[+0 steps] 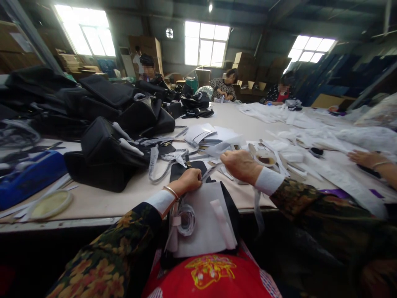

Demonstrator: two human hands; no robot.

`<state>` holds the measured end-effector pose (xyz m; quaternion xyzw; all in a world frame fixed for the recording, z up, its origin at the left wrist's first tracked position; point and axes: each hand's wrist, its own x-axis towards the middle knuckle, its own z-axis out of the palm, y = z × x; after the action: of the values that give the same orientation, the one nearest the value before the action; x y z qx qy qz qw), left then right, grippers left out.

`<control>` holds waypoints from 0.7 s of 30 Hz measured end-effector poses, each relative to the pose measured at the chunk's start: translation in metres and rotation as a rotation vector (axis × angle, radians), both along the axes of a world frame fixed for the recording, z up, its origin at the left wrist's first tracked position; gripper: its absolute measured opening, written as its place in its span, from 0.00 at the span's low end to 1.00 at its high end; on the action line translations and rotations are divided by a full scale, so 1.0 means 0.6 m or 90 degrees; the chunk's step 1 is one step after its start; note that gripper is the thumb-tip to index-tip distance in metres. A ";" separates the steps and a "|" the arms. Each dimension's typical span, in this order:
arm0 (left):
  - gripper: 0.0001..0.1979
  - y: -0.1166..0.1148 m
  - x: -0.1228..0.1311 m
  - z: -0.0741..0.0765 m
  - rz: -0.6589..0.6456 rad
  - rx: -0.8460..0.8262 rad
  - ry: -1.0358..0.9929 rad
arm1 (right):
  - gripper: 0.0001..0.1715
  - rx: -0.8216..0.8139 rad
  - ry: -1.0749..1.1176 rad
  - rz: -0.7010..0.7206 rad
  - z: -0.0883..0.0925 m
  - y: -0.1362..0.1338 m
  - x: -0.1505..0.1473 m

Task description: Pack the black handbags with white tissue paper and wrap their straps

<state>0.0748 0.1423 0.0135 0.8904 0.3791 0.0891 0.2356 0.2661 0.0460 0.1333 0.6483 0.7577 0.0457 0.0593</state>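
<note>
A black bag with a white sheet over it lies at the table's front edge, against the red apron. On the sheet sit a coil of plastic-wrapped strap and a pale strip. My left hand is closed at the sheet's top edge, pinching one end of a clear plastic strip. Up and to the right, my right hand is closed on the same strip, which stretches between both hands. Beyond my left hand is a black flap with a gold buckle.
Black bags pile up on the left, near a blue tape dispenser. Tape rolls, papers and white wrapping cover parts of the table. Another person's hand is at the right; several people are behind.
</note>
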 end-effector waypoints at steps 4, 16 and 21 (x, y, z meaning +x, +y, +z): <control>0.03 0.002 -0.003 -0.001 0.010 -0.006 0.011 | 0.20 0.151 -0.080 0.030 0.007 0.004 -0.023; 0.06 0.011 -0.003 -0.017 0.023 -0.039 0.017 | 0.29 -0.165 0.928 -0.118 0.139 -0.054 0.065; 0.04 0.010 -0.004 -0.004 0.011 -0.049 0.001 | 0.26 -0.065 1.130 -0.080 0.168 -0.077 0.041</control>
<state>0.0723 0.1484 0.0109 0.8774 0.3904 0.0755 0.2686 0.2908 0.0000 0.2340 0.4819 0.4882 -0.5106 -0.5183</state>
